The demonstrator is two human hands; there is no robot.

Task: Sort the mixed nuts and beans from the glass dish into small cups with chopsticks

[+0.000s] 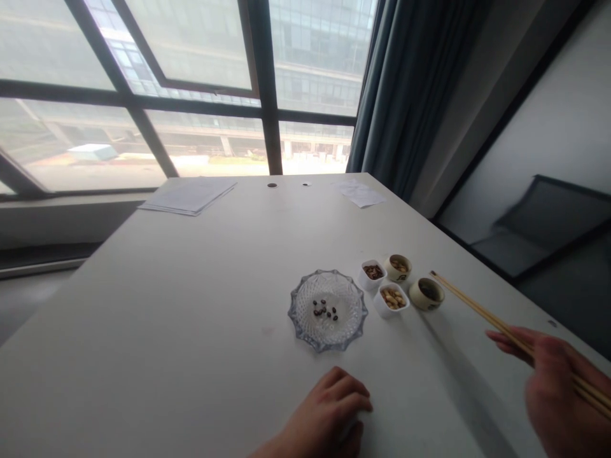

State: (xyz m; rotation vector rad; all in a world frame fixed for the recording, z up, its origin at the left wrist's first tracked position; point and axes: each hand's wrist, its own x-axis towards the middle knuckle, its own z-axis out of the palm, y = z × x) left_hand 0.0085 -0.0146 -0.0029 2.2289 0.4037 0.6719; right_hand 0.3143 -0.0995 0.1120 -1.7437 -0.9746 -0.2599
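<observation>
My right hand (558, 388) sits at the lower right, holding a pair of wooden chopsticks (482, 317). Their tips point up and left, ending just past a small ceramic cup (426, 294) of dark contents. A ribbed glass dish (305, 305) holds several dark beans (324, 310). Beside it stand a white square cup of dark beans (373, 272), a white square cup of peanuts (393, 299), and a ceramic cup of peanuts (398, 267). My left hand (324, 410) rests loosely curled on the white table (167, 331), just in front of the dish, holding nothing.
Loose papers (188, 196) lie at the table's far left, and a crumpled sheet (361, 194) lies at the far right. Two small holes mark the far edge, beyond which is a large window. A dark curtain hangs to the right.
</observation>
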